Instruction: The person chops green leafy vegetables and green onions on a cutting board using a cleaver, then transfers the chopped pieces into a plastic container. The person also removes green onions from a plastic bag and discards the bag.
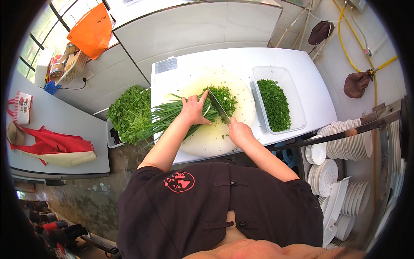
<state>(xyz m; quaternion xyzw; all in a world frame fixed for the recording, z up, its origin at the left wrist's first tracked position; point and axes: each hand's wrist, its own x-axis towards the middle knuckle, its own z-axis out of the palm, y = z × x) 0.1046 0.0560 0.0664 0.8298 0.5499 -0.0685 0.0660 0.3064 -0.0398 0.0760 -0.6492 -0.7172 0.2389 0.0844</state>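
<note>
My right hand (240,132) grips the handle of a kitchen knife (219,106), whose dark blade stands at the cut end of a bundle of green scallions (171,113). Spread over that bundle, my left hand (194,111) presses it down, with a fingertip close to the blade's far end. Beneath lies a round, pale cutting board (207,142). Chopped scallion (225,97) is heaped on the knife's right side, with loose bits scattered over the board. To the right, a clear plastic container (297,97) holds more chopped green pieces (274,105).
Leafy greens (129,113) fill a white tub left of the white worktop (323,106). Stacked white plates (343,139) stand on a metal rack at right. A red apron-like cloth (58,145) lies on the left counter (74,123). An orange bag (92,32) hangs at upper left.
</note>
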